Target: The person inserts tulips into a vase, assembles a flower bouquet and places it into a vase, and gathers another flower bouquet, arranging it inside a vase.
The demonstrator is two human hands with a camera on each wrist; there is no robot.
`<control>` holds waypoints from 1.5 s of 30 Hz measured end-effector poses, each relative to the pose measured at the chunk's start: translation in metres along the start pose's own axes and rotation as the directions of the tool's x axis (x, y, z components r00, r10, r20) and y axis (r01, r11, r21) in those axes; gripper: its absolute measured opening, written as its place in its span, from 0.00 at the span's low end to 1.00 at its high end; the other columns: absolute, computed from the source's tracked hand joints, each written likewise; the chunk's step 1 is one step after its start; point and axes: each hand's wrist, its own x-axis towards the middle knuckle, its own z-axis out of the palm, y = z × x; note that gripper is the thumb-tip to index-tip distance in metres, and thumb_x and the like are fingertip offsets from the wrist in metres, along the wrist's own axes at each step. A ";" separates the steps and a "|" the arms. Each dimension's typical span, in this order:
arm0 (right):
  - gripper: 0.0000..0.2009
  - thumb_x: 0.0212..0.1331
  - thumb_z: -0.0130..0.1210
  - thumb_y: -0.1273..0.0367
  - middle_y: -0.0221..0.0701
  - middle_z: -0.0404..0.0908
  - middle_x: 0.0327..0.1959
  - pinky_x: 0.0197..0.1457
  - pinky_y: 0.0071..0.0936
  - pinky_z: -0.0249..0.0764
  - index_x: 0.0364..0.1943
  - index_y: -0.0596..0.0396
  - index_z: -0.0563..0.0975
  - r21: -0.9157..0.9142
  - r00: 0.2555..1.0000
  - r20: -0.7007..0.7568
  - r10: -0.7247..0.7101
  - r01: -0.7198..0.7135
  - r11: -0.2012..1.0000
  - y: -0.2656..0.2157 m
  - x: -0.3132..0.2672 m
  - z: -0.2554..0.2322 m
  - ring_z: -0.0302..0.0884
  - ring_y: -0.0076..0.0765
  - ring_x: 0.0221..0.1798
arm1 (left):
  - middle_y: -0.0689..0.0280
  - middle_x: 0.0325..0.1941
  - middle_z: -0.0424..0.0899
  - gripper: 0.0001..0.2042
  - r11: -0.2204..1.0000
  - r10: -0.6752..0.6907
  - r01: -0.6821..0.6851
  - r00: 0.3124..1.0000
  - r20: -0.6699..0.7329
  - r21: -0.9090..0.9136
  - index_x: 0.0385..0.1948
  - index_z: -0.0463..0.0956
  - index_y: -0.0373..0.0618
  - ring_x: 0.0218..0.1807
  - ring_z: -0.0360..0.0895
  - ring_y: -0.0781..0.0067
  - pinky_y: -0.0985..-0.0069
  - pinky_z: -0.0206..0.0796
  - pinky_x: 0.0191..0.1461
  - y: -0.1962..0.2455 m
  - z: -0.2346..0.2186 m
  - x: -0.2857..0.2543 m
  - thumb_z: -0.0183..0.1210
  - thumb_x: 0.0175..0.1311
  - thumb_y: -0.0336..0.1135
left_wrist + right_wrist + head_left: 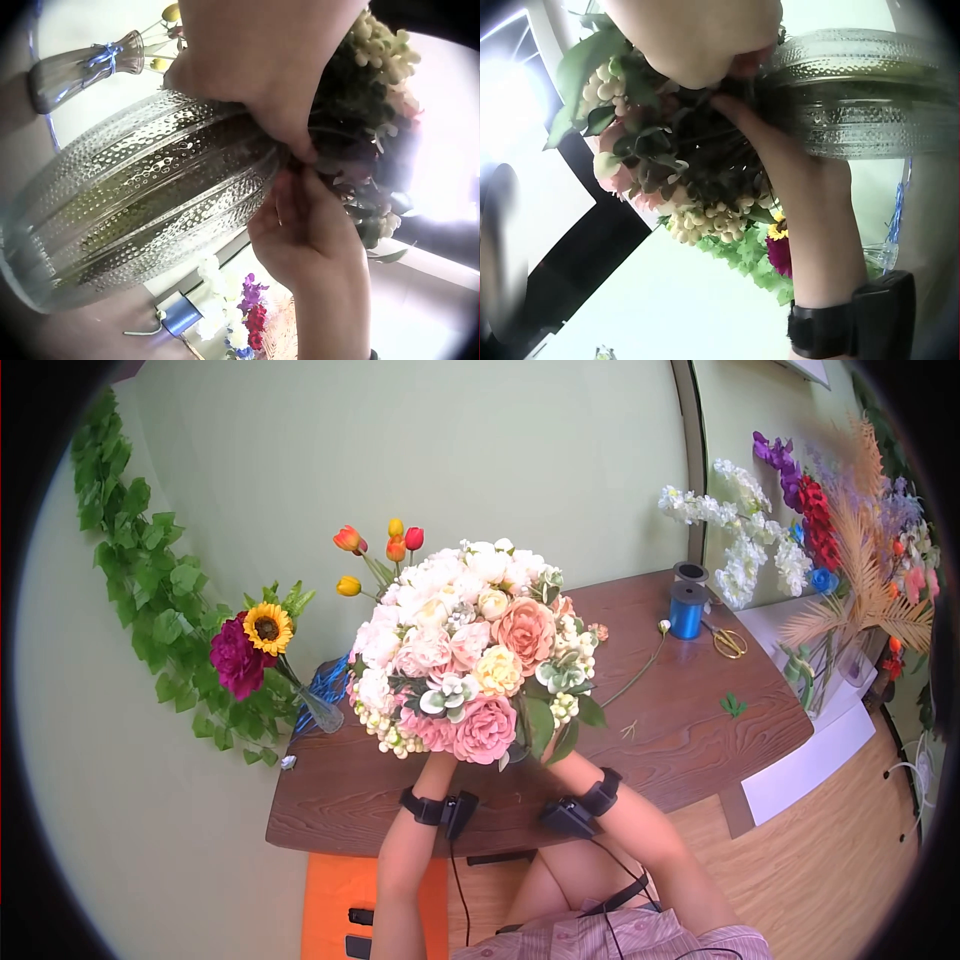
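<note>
A large round bouquet (pixel 470 645) of white, pink, peach and yellow flowers fills the middle of the head view, hiding most of both hands. Below the blooms is a ribbed, dimpled glass vase (pixel 142 187) with green stems inside. My left hand (pixel 810 172) is at the vase's neck, its thumb reaching across just under the leaves. From the other side my right hand (pixel 307 232) meets it there, fingers curled and thumb raised against the neck. The fingertips of both hands come close together; what lies between them is hidden in shadow.
Left of the bouquet stands a small vase (pixel 322 712) with a sunflower and a magenta bloom. Tulips (pixel 396 547) rise behind. Blue ribbon spool (pixel 687 610), scissors (pixel 731 643), a white-budded stem (pixel 640 672) and a green leaf (pixel 733 705) lie rightward on the brown table (pixel 690 730).
</note>
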 end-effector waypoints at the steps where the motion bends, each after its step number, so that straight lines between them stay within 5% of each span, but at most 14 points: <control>1: 0.17 0.48 0.45 0.66 0.33 0.73 0.44 0.50 0.35 0.64 0.45 0.51 0.72 0.066 0.999 -0.051 -0.005 0.008 0.998 0.001 0.001 0.005 0.70 0.41 0.46 | 0.62 0.57 0.64 0.23 1.000 -0.002 0.002 1.000 -0.003 0.007 0.53 0.62 0.48 0.60 0.58 0.64 0.70 0.47 0.63 -0.001 0.000 0.000 0.48 0.59 0.47; 8: 0.17 0.50 0.46 0.71 0.34 0.70 0.46 0.53 0.33 0.63 0.47 0.56 0.67 -0.225 0.986 0.064 -0.155 0.166 0.960 -0.001 -0.001 0.003 0.69 0.39 0.48 | 0.62 0.58 0.63 0.23 0.998 -0.007 0.009 0.999 -0.038 0.063 0.54 0.62 0.48 0.60 0.58 0.65 0.70 0.47 0.64 -0.002 0.005 -0.004 0.48 0.59 0.47; 10: 0.14 0.50 0.47 0.73 0.34 0.70 0.44 0.49 0.28 0.66 0.44 0.57 0.68 0.306 0.997 0.011 0.075 -0.075 0.949 -0.018 0.004 0.001 0.69 0.35 0.47 | 0.62 0.58 0.63 0.23 0.997 -0.010 0.014 0.999 -0.050 0.074 0.54 0.62 0.48 0.60 0.58 0.65 0.70 0.46 0.64 -0.004 0.006 -0.002 0.48 0.59 0.47; 12: 0.12 0.50 0.47 0.76 0.30 0.70 0.41 0.42 0.22 0.68 0.41 0.57 0.68 -0.196 0.980 -0.047 -0.193 0.181 0.964 -0.020 0.008 -0.005 0.70 0.28 0.43 | 0.62 0.58 0.63 0.23 0.996 -0.013 0.019 0.998 -0.066 0.087 0.54 0.62 0.48 0.61 0.58 0.65 0.70 0.46 0.64 -0.003 0.008 -0.001 0.48 0.59 0.47; 14: 0.11 0.49 0.47 0.78 0.27 0.70 0.37 0.35 0.18 0.68 0.40 0.56 0.68 0.607 0.974 -0.049 0.221 -0.146 0.781 -0.028 0.010 -0.008 0.70 0.21 0.39 | 0.62 0.58 0.63 0.23 0.995 -0.014 0.022 0.997 -0.080 0.099 0.54 0.62 0.48 0.61 0.57 0.65 0.71 0.46 0.64 -0.004 0.010 0.002 0.48 0.59 0.47; 15: 0.11 0.49 0.48 0.77 0.26 0.70 0.32 0.32 0.16 0.67 0.39 0.56 0.67 0.215 0.990 -0.061 0.126 -0.110 0.970 -0.054 0.015 -0.024 0.69 0.17 0.37 | 0.62 0.59 0.63 0.23 0.994 -0.016 0.025 0.996 -0.086 0.104 0.54 0.62 0.48 0.61 0.57 0.65 0.71 0.46 0.64 0.000 0.014 0.011 0.48 0.59 0.47; 19: 0.10 0.49 0.50 0.74 0.28 0.73 0.32 0.35 0.22 0.69 0.38 0.57 0.70 0.208 0.968 -0.031 0.249 -0.237 0.949 -0.060 0.018 -0.031 0.71 0.25 0.37 | 0.63 0.59 0.63 0.23 0.992 -0.020 0.032 0.994 -0.106 0.119 0.55 0.62 0.48 0.61 0.57 0.66 0.71 0.45 0.65 -0.010 0.011 0.004 0.48 0.60 0.47; 22: 0.11 0.49 0.51 0.73 0.33 0.75 0.35 0.40 0.29 0.69 0.38 0.57 0.72 -0.140 0.979 -0.089 -0.183 0.170 0.976 -0.057 0.026 -0.038 0.73 0.35 0.38 | 0.63 0.59 0.63 0.23 0.991 -0.017 0.033 0.991 -0.130 0.129 0.55 0.62 0.48 0.61 0.57 0.66 0.71 0.45 0.65 -0.001 -0.005 -0.003 0.48 0.60 0.47; 26: 0.12 0.47 0.53 0.72 0.37 0.75 0.39 0.46 0.34 0.67 0.39 0.56 0.74 -0.101 0.994 -0.036 -0.102 0.098 0.990 -0.062 0.030 -0.046 0.72 0.42 0.41 | 0.61 0.52 0.71 0.21 0.786 -0.107 0.195 0.977 0.182 -0.587 0.49 0.67 0.43 0.53 0.68 0.62 0.70 0.59 0.56 0.062 -0.117 0.005 0.58 0.52 0.36; 29: 0.13 0.46 0.54 0.71 0.37 0.75 0.39 0.47 0.34 0.66 0.39 0.55 0.74 -0.069 0.991 -0.026 -0.130 0.128 0.989 -0.054 0.029 -0.043 0.72 0.42 0.43 | 0.60 0.44 0.76 0.21 0.936 -0.079 0.142 0.976 0.201 -0.321 0.48 0.68 0.42 0.46 0.73 0.60 0.71 0.64 0.50 0.103 -0.192 0.004 0.58 0.52 0.38; 31: 0.14 0.45 0.55 0.70 0.37 0.75 0.39 0.48 0.34 0.66 0.39 0.55 0.74 -0.075 0.987 -0.031 -0.157 0.154 0.985 -0.039 0.030 -0.032 0.72 0.43 0.43 | 0.61 0.36 0.79 0.20 0.956 -0.125 0.252 0.816 0.565 -0.152 0.46 0.70 0.44 0.39 0.76 0.59 0.71 0.67 0.45 0.119 -0.233 0.008 0.60 0.50 0.38; 35: 0.14 0.45 0.55 0.71 0.37 0.76 0.40 0.48 0.33 0.66 0.39 0.56 0.74 -0.170 0.983 0.052 -0.178 0.184 0.968 -0.014 0.030 -0.021 0.73 0.43 0.42 | 0.63 0.34 0.80 0.21 0.839 0.261 -0.077 0.925 0.275 -0.538 0.44 0.72 0.44 0.37 0.77 0.64 0.73 0.68 0.42 0.145 -0.273 0.027 0.63 0.44 0.36; 39: 0.14 0.45 0.55 0.71 0.37 0.76 0.39 0.48 0.33 0.66 0.39 0.56 0.74 -0.185 0.975 -0.017 -0.220 0.213 0.959 -0.008 0.022 -0.015 0.73 0.42 0.42 | 0.60 0.51 0.70 0.22 0.957 0.289 -0.289 0.957 -0.016 0.034 0.42 0.73 0.49 0.56 0.61 0.50 0.59 0.54 0.55 0.169 -0.263 0.083 0.63 0.42 0.42; 45: 0.14 0.45 0.55 0.71 0.37 0.76 0.39 0.47 0.33 0.67 0.39 0.56 0.74 -0.219 0.944 -0.138 -0.300 0.266 0.939 -0.003 0.025 -0.011 0.73 0.42 0.42 | 0.64 0.56 0.67 0.23 0.957 0.264 -0.269 0.963 0.061 0.110 0.43 0.74 0.54 0.60 0.55 0.48 0.56 0.51 0.60 0.154 -0.226 0.114 0.62 0.40 0.44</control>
